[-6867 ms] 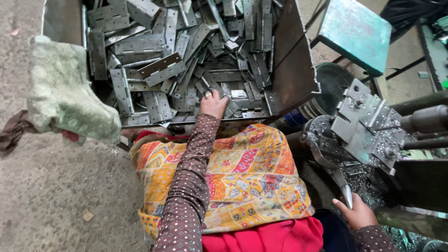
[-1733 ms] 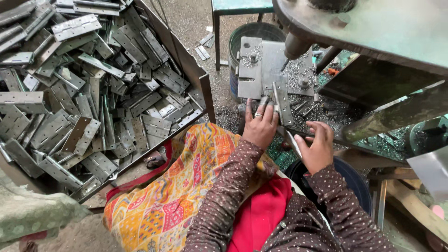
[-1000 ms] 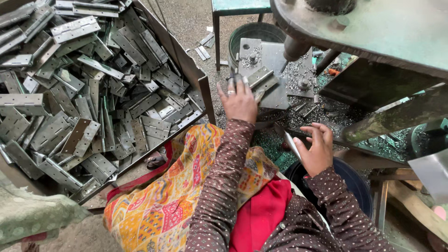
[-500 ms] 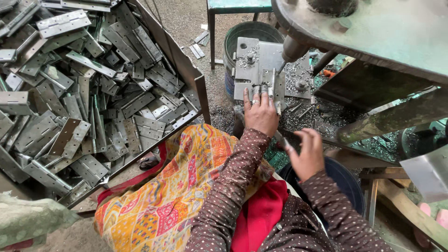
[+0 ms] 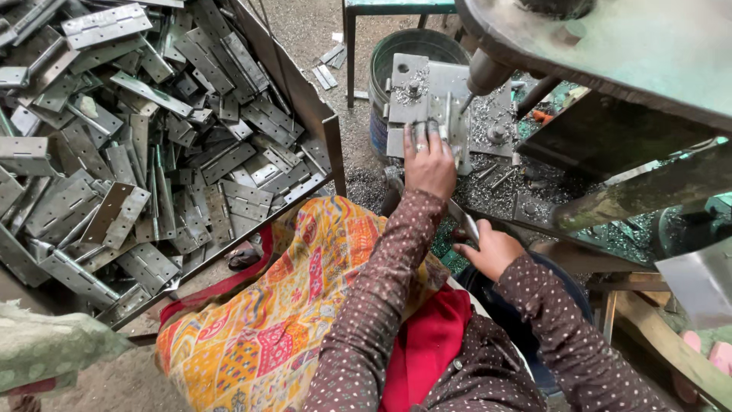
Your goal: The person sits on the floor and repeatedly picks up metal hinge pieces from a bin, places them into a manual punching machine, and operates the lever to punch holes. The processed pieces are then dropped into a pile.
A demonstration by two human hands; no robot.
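My left hand (image 5: 428, 162) reaches forward onto a grey metal fixture (image 5: 412, 76) on the machine bed. Its fingertips press a small hinge plate (image 5: 441, 131) against the fixture, just below the drill spindle (image 5: 485, 74). My right hand (image 5: 489, 250) sits lower, near my lap, with its fingers closed round a flat metal lever (image 5: 467, 224). Both sleeves are brown with white dots. Whether the plate is clamped in the fixture is hidden by my fingers.
A large metal bin (image 5: 324, 130) heaped with grey hinge plates (image 5: 137, 152) fills the left. A green bucket (image 5: 396, 47) stands behind the fixture. Metal shavings (image 5: 496, 183) cover the bed. The machine body (image 5: 610, 46) overhangs at the right. An orange patterned cloth (image 5: 282, 320) covers my lap.
My left hand went from the hinge bin to the fixture, and over the last second has settled flat on the plate there. My right hand has stayed on the lever.
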